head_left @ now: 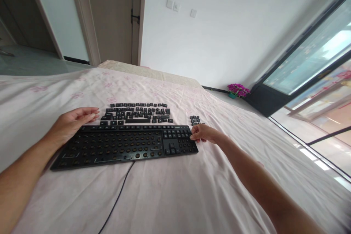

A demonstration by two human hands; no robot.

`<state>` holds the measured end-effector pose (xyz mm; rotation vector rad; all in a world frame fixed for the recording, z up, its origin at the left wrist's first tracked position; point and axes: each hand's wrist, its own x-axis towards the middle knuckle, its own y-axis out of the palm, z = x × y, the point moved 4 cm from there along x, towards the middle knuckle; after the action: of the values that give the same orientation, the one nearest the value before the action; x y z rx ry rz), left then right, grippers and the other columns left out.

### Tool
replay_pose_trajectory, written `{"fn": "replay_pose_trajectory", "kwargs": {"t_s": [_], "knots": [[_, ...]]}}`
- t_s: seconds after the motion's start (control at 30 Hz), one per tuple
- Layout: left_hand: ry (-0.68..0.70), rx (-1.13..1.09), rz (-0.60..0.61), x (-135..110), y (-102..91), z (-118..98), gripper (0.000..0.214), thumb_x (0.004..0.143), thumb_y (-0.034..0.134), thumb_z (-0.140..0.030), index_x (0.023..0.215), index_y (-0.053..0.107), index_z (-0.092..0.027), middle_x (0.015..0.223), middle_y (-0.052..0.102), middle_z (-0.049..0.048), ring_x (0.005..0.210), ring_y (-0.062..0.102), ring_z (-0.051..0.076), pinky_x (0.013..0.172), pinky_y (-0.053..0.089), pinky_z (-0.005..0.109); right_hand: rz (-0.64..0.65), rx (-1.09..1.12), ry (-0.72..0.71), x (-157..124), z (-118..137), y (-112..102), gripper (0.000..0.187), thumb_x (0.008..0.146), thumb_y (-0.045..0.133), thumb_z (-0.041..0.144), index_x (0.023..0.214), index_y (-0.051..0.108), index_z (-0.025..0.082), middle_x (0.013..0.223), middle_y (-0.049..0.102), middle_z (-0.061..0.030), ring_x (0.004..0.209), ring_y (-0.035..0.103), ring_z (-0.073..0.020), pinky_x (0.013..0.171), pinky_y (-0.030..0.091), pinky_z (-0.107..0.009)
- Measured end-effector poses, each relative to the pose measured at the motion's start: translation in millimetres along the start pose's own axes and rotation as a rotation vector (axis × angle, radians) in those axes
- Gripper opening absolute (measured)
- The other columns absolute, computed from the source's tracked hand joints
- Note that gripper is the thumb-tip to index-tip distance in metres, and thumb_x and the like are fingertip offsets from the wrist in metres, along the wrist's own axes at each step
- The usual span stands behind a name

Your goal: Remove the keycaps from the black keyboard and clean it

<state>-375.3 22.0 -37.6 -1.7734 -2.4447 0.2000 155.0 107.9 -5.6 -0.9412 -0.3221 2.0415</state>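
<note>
A black keyboard (pixel 157 158) lies on the bedsheet, its main block and part of its number pad stripped down to bare key sockets. Keycaps remain along its top row, on the arrow keys and on the block above them. My left hand (pixel 78 120) hovers over the keyboard's upper left corner, fingers stretched out and nothing visible in them. At the upper right end, by the number pad, my right hand (pixel 203 133) has its thumb and fingers pinched together; whatever is between them is hidden. Loose black keycaps (pixel 138 112) lie in rows just beyond the keyboard.
A smaller group of loose keycaps (pixel 195 120) sits beyond my right hand. The keyboard's cable (pixel 116 199) runs toward me over the wrinkled, flowered sheet (pixel 175 197). Farther off are a door (pixel 112 14), a white wall and a pot of purple flowers (pixel 238 90) by the glass door.
</note>
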Motion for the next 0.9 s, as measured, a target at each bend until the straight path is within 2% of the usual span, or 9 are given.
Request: {"fn": "replay_pose_trajectory", "kwargs": {"t_s": [0.13,0.37,0.6,0.73,0.8,0.9], "knots": [[-0.005,-0.014,0.004,0.7,-0.9,2.5,0.063,0.069,0.075,-0.054,0.120,0.064,-0.020,0.122,0.068,0.0096,0.108,0.067,0.021,0.104,0.045,0.032,-0.015,0.006,0.004,-3.3,-2.0,1.5,0.032,0.061,0.077,0.036,0.071,0.052,0.019,0.049,0.055,0.0051,0.043,0.046,-0.0073,0.039,0.026,-0.019],[-0.003,-0.014,0.034,1.6,-1.6,4.6,0.068,0.071,0.073,-0.054,0.127,0.060,-0.018,0.126,0.066,0.0123,0.114,0.063,0.027,0.111,0.036,0.044,-0.009,0.137,0.008,-13.0,0.1,1.9,0.041,0.070,0.072,0.053,0.074,0.053,0.017,0.063,0.061,0.0012,0.051,0.054,-0.0077,0.043,0.032,-0.018],[0.001,-0.019,0.036,3.3,-1.4,5.9,0.069,0.071,0.073,-0.054,0.126,0.060,-0.016,0.126,0.065,0.0129,0.111,0.064,0.027,0.111,0.035,0.046,-0.084,0.012,-0.003,-8.9,6.2,5.5,0.033,0.069,0.073,0.042,0.076,0.051,0.019,0.055,0.056,0.0047,0.046,0.051,-0.0077,0.040,0.032,-0.018],[-0.008,-0.021,0.031,4.0,-0.9,7.3,0.066,0.072,0.072,-0.055,0.125,0.061,-0.018,0.125,0.066,0.0108,0.111,0.064,0.024,0.112,0.035,0.045,-0.117,-0.050,-0.024,-10.7,4.0,6.0,0.030,0.074,0.068,0.044,0.074,0.052,0.019,0.051,0.054,0.0049,0.043,0.049,-0.0082,0.040,0.034,-0.019],[-0.006,-0.019,0.030,4.2,-1.3,7.8,0.066,0.072,0.071,-0.055,0.125,0.061,-0.018,0.125,0.066,0.0104,0.111,0.064,0.024,0.112,0.035,0.044,-0.233,-0.150,-0.082,-12.4,3.3,-4.4,0.029,0.081,0.059,0.046,0.072,0.055,0.018,0.054,0.057,0.0024,0.045,0.050,-0.0088,0.042,0.036,-0.020],[0.000,0.004,0.035,5.4,-2.9,9.8,0.067,0.072,0.071,-0.057,0.126,0.060,-0.018,0.125,0.066,0.0104,0.109,0.065,0.023,0.111,0.035,0.044,-0.549,-0.336,-0.163,-14.6,6.1,-34.2,0.033,0.087,0.049,0.043,0.075,0.063,0.016,0.062,0.063,-0.0018,0.053,0.055,-0.0111,0.049,0.041,-0.021]]}}
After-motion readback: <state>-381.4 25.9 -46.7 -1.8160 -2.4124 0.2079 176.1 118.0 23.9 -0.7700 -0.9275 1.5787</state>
